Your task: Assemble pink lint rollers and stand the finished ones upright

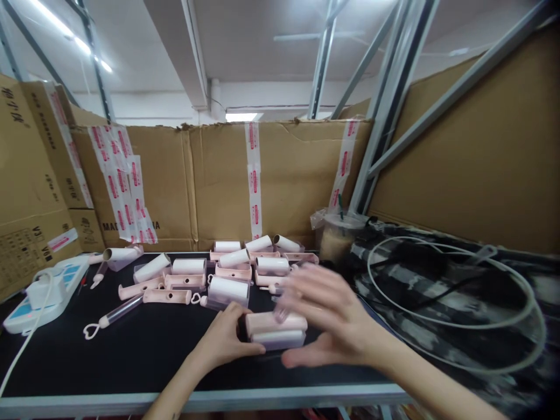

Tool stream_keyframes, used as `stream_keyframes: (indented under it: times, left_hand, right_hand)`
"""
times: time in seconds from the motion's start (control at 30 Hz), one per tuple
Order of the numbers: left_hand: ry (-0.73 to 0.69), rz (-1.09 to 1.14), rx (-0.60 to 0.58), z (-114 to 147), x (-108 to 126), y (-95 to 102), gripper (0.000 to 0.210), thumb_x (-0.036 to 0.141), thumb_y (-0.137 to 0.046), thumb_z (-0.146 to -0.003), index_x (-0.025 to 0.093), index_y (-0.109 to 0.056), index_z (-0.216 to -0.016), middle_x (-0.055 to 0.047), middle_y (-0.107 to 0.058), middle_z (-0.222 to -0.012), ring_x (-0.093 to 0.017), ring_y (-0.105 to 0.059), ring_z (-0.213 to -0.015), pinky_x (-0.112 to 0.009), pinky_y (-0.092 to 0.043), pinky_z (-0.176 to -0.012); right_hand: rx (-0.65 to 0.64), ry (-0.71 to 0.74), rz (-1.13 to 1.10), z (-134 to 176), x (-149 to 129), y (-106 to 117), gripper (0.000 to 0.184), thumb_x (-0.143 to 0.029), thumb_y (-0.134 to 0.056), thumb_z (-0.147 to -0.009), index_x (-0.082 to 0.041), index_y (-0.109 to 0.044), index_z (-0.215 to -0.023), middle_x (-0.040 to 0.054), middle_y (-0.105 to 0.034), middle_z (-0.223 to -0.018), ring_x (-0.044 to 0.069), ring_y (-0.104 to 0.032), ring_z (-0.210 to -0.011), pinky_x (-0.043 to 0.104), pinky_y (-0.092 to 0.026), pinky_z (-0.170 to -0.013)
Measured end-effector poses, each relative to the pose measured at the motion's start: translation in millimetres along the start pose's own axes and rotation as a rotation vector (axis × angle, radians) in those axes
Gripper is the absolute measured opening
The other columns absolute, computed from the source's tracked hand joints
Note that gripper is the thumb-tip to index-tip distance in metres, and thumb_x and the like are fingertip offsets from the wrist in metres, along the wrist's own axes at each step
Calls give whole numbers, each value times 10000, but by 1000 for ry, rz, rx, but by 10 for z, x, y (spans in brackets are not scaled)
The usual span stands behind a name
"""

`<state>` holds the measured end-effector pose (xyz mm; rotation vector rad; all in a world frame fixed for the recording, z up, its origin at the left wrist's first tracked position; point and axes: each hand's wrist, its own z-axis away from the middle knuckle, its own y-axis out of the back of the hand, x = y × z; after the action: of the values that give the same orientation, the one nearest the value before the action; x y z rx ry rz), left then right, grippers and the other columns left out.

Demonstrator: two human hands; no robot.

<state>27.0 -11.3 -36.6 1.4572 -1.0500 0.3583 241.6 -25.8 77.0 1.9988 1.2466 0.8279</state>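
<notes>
r forearm (415, 367) is nearest cam, coming in from lower rt. r hand (326, 315) is blurred, fingers fanned over the rt end of the held case (284, 345), thumb well apart below; can't tell if fingertips touch it. l hand (227, 338) pinches the case's l end, thumb in front. case is mid-bench, over the black mat (131, 367), near the metal front rail (280, 398); contact w/ mat unclear.

risks, imo: grip is one-ended, so a push at the rt end could twist the case out of the l hand. pink cover (275, 322) lies alongside the white roll (277, 338); uneven squeeze could skew it or stress the thin plastic. parts behind are close-packed, so a wide r hand swing prob knocks them. cup (335, 242) stands beyond the r hand, straw up; a bump there = spill on nearby rolls. cable loop (541, 326) could snag the r forearm.

containers: cup is clear, lidded, brown drink inside, exact level unclear. tinted clear case (224, 304) just behind the l hand has a roll (230, 287) in it; several more like it in the rows. pink piece (167, 296) further l shows no roll of its own.
</notes>
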Motion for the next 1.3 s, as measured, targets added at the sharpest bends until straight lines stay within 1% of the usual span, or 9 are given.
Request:
stream_keyframes:
  times: [0.07, 0.13, 0.23, 0.27, 0.43, 0.7, 0.9, 1.1, 1.3]
  left_hand:
    - [49, 33, 0, 18, 2, 11, 602, 451, -733, -560, 197, -545, -1072, -62, -557, -1041, -226, -533, -903, -339, -424, -807]
    - [62, 114, -27, 36, -13, 7, 618, 427, -738, -565, 191, -526, -1096, -63, -547, -1051, -209, -533, -890, -324, -429, -796]
    - [85, 257, -78, 55, -72, -18, 700, 377, -741, -585, 208, -443, -1195, -70, -530, -1104, -204, -536, -919, -325, -424, -810]
    - [95, 288, -86, 60, -95, -23, 726, 369, -740, -591, 214, -413, -1221, -72, -528, -1114, -206, -536, -928, -330, -421, -816]
    - [110, 283, -94, 101, -147, 32, 713, 394, -738, -584, 177, -429, -1189, -94, -530, -1120, -237, -525, -980, -355, -416, -843]
    - [70, 90, 10, 170, 37, 156, 633, 387, -722, -593, 193, -502, -1154, -80, -549, -1138, -233, -524, -1017, -332, -400, -901]
    - [45, -53, 37, 767, 6, 743, 523, 383, -673, -655, 219, -530, -1130, -55, -571, -1115, -224, -536, -1012, -323, -408, -911]
    - [392, -141, 325, 1728, -639, 1526, 554, 460, -664, -648, 248, -524, -1140, -59, -558, -1182, -304, -491, -1093, -412, -386, -951]
    - [431, -102, 427, 1722, -1063, 1818, 613, 522, -648, -636, 193, -526, -1138, -75, -555, -1122, -269, -533, -1023, -373, -426, -905]
  right_hand:
    - [120, -355, -98, 154, 19, 30, 967, -558, -701, -595, -234, -216, -1365, 150, -431, -1309, 322, -408, -1204, 467, -354, -971]
    - [21, -543, -296, 214, 59, -48, 886, -531, -664, -664, -199, -227, -1360, 140, -491, -1251, 289, -492, -1124, 417, -421, -910]
    - [-234, -570, -528, 126, 158, -218, 363, -445, -489, -843, -181, -551, -1084, 48, -653, -932, 197, -609, -849, 301, -476, -762]
    - [-269, -575, -532, 70, 196, -263, 328, -441, -451, -863, -168, -602, -966, 37, -659, -842, 185, -608, -776, 284, -474, -717]
    - [-275, -560, -451, -111, 285, -373, 369, -466, -447, -854, -142, -621, -819, 35, -643, -720, 169, -570, -638, 256, -432, -594]
    - [-200, -649, -426, -3, 201, -549, 410, -519, -487, -806, -144, -653, -824, 83, -673, -754, 224, -608, -677, 324, -474, -642]
    - [-26, -576, -760, 79, 173, -474, 590, -466, -502, -825, -250, -315, -1341, 117, -484, -1286, 245, -543, -1078, 414, -442, -906]
    - [-39, -616, -605, 167, 236, -360, 298, -403, -488, -849, -221, -564, -1071, 80, -592, -1100, 232, -544, -1050, 401, -407, -949]
    - [-166, -428, -406, -38, 455, -882, 234, -299, -466, -865, -204, -565, -1053, 82, -553, -1087, 212, -527, -1037, 374, -409, -914]
